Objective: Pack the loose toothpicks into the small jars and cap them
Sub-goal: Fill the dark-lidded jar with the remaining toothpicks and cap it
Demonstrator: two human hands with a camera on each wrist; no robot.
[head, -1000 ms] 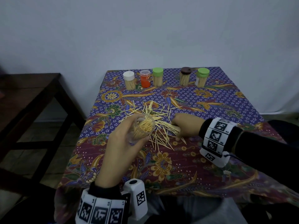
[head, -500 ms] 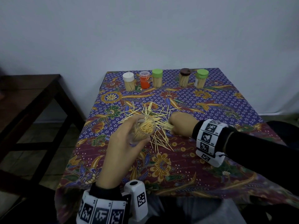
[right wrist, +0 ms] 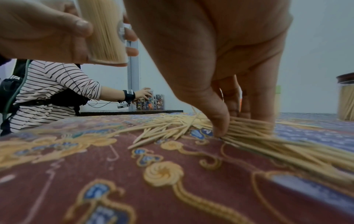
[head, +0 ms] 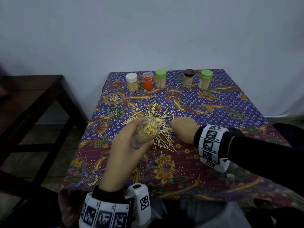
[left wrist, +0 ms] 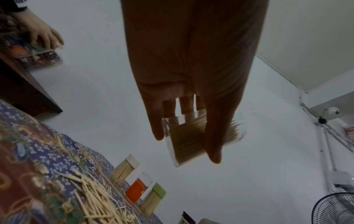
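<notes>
A clear little jar (head: 146, 133), already quite full of toothpicks, is held up off the table in the left hand (head: 125, 150), with the fingers wrapped round its smooth side and its open mouth tipped toward the pile. The loose toothpicks (head: 153, 116) are spread on the flowery cloth (head: 164, 170) in the middle of the table. Some of them are being pinched into a bunch by the right hand (right wrist: 220, 91), whose fingers are curled down onto the cloth. A spill could happen here: the jar is tipped and has no cap, so the sticks inside could slide out if it is leaned more. The thin sticks are smooth and round with sharp tips, so a few could slip from the pinch, or poke a finger. The bunch could also jam at the mouth if the sticks are not lined up, because little room looks to be left inside. The cloth is soft, so sticks could be pressed into it and missed. Five capped jars (head: 164, 79) are stood in a row at the far edge.
</notes>
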